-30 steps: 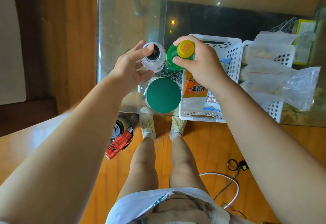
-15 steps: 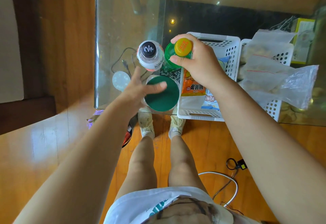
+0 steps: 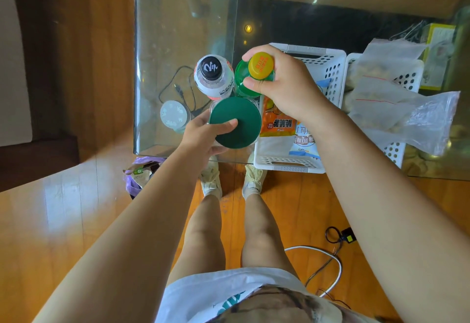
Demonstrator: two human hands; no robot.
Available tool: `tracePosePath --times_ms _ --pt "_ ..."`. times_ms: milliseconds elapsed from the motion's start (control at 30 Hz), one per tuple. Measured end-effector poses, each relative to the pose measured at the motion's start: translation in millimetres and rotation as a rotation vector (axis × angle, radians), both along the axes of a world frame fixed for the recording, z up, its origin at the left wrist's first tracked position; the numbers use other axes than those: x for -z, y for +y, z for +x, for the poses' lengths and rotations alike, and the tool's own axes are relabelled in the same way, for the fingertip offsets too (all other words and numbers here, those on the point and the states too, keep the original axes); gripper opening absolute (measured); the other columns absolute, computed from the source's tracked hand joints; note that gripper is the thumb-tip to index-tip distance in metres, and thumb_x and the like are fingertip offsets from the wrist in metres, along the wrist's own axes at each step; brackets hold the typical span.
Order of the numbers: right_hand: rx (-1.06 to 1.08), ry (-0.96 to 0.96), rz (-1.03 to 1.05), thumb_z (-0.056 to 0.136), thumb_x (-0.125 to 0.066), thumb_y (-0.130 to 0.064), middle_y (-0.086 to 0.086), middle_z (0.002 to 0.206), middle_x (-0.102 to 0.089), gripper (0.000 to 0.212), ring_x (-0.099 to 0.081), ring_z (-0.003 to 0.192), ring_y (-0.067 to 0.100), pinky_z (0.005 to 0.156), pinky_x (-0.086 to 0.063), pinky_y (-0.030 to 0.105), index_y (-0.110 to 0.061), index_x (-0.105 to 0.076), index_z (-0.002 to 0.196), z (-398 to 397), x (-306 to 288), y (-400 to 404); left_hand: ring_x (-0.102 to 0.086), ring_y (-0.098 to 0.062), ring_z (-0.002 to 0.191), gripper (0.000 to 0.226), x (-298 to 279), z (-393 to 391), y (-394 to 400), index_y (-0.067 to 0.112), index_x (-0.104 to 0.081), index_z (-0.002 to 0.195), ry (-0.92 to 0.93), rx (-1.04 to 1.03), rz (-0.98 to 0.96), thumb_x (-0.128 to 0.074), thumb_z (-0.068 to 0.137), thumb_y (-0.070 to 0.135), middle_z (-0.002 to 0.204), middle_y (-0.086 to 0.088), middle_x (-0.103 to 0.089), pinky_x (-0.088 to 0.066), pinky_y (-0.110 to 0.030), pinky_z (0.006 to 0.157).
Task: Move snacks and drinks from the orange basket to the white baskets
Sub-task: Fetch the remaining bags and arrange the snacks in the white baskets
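Gripping green bottle [image 3: 244,78] by yellow cap, right hand [image 3: 287,86], left hand [image 3: 203,132] clasping green-lidded jar [image 3: 235,121]

Two hands — the left hand [image 3: 203,134] and the right hand [image 3: 287,86]. Two white baskets sit side by side: the near-left basket [image 3: 287,165] and the right basket [image 3: 396,149]. Two bottles stand on the glass table [image 3: 165,30] — a clear bottle [image 3: 213,76] with a black cap and a green bottle [image 3: 245,78] with a yellow cap. One jar [image 3: 235,121] with a green lid. Two snack packets show in the left basket: an orange packet [image 3: 279,121] and a blue-and-white packet [image 3: 304,144]. One white disc [image 3: 175,114]. Clear plastic bags [image 3: 401,111] fill the right basket; their number cannot be told.
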State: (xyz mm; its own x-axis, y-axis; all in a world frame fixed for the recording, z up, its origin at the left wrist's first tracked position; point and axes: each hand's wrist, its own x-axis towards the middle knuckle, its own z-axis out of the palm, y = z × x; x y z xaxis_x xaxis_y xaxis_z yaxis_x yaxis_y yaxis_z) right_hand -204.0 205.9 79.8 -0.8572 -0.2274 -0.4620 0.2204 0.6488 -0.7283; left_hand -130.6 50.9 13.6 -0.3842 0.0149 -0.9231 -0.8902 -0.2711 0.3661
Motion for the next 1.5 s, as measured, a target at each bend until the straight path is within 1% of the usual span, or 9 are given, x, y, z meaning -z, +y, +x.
tracePosePath --times_ms 300,667,833,1000,1167,1233,1333,1433,1500 --pt "-0.068 -0.017 -0.002 0.083 -0.067 -0.025 0.002 0.119 -0.060 0.037 -0.054 0.108 0.018 0.093 -0.043 0.032 -0.021 -0.055 0.118 0 1 2 -0.062 -0.026 0.107 0.053 3 1 -1 0.021 -0.057 0.126 0.016 0.008 -0.002 -0.071 0.077 0.006 0.113 -0.002 -0.065 -0.057 -0.044 0.083" --pt "-0.050 -0.089 -0.109 0.085 -0.063 -0.017 -0.005 0.131 -0.051 0.037 -0.043 0.108 0.003 0.079 -0.028 -0.003 -0.024 -0.053 0.121 0 7 6 -0.062 -0.025 0.104 0.049 1 -1 -6 0.022 -0.058 0.121 0.005 0.033 -0.021 -0.072 0.077 0.007 0.109 0.000 -0.065 -0.059 -0.042 0.077" --pt "-0.026 -0.049 -0.111 0.085 -0.064 -0.014 -0.003 0.136 -0.049 0.035 -0.042 0.114 0.004 0.086 -0.030 0.000 -0.021 -0.054 0.117 3 8 5 -0.065 -0.021 0.097 0.051 -1 -1 -6 0.020 -0.057 0.125 0.028 0.019 0.005 -0.070 0.078 0.005 0.111 -0.001 -0.065 -0.061 -0.035 0.066" --pt "-0.011 -0.054 -0.118 0.084 -0.065 -0.013 -0.003 0.141 -0.046 0.035 -0.040 0.127 0.008 0.101 -0.030 0.020 -0.020 -0.055 0.117 0 8 5 -0.065 -0.021 0.098 0.053 -1 -3 -6 0.021 -0.057 0.127 0.037 0.039 -0.007 -0.071 0.078 0.007 0.120 -0.004 -0.063 -0.061 -0.033 0.065" --pt "-0.019 -0.102 -0.129 0.083 -0.065 -0.014 -0.005 0.141 -0.045 0.039 -0.041 0.127 0.009 0.103 -0.032 0.022 -0.024 -0.054 0.119 -3 7 6 -0.060 -0.026 0.111 0.053 -3 -8 -7 0.022 -0.054 0.126 0.010 0.104 -0.033 -0.073 0.077 0.011 0.122 -0.003 -0.061 -0.058 -0.043 0.080" --pt "0.005 -0.106 -0.137 0.082 -0.067 -0.015 -0.005 0.146 -0.040 0.045 -0.037 0.132 0.008 0.107 -0.029 0.024 -0.026 -0.052 0.123 -1 7 6 -0.050 -0.026 0.121 0.073 -7 -13 -8 0.024 -0.037 0.137 0.015 0.137 -0.111 -0.076 0.075 0.020 0.133 -0.001 -0.050 -0.048 -0.051 0.093" --pt "0.079 -0.024 -0.108 0.079 -0.069 -0.017 -0.004 0.143 -0.042 0.046 -0.037 0.133 0.008 0.108 -0.029 0.025 -0.026 -0.054 0.122 6 7 5 -0.033 -0.011 0.125 0.097 -19 -28 -14 0.037 -0.015 0.146 0.274 0.116 -0.225 -0.078 0.072 0.028 0.149 0.004 -0.030 -0.031 -0.041 0.100" --pt "0.110 0.029 -0.106 0.081 -0.067 -0.017 -0.009 0.118 -0.056 0.035 -0.050 0.113 0.007 0.099 -0.040 0.024 -0.023 -0.059 0.114 10 9 3 -0.040 -0.009 0.127 0.077 -35 -47 -17 0.034 -0.030 0.143 0.428 0.188 -0.217 -0.072 0.079 0.029 0.144 0.006 -0.040 -0.034 -0.039 0.106" --pt "0.112 0.027 -0.112 0.082 -0.066 -0.016 -0.013 0.111 -0.056 0.034 -0.051 0.107 0.006 0.091 -0.038 0.011 -0.022 -0.059 0.114 10 10 2 -0.049 -0.017 0.125 0.057 -40 -55 -17 0.029 -0.045 0.136 0.434 0.254 -0.247 -0.066 0.084 0.031 0.136 0.003 -0.051 -0.038 -0.046 0.108"
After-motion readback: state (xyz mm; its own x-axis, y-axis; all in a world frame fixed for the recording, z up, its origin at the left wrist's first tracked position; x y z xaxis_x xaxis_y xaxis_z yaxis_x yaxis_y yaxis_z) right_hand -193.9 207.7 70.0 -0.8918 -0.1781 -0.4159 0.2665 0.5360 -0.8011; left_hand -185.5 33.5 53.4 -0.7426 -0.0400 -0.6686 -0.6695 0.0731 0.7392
